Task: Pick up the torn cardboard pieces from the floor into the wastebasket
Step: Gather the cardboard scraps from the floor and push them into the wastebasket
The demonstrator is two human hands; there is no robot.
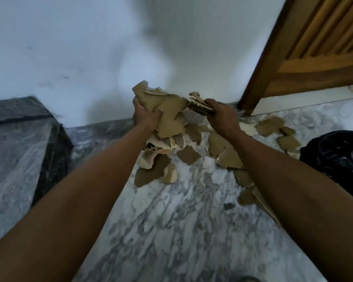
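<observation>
Held up above the floor near the wall: a bundle of torn cardboard pieces, long axis running roughly left to right between the two hands, ragged edges pointing up and toward the wall. Left hand curled round the big brown sheet at the bundle's left end, thumb pressed on its face. Right hand gripping a thinner stack at the right end, knuckles up. Both forearms stretched forward, converging on the bundle. Below, scattered over the marble floor, more torn scraps, one white with black print. At far right, just beside the scraps, a wastebasket lined with a black bag. Behind it, a wooden door. At left, a dark stone step, well apart from the pile.
</observation>
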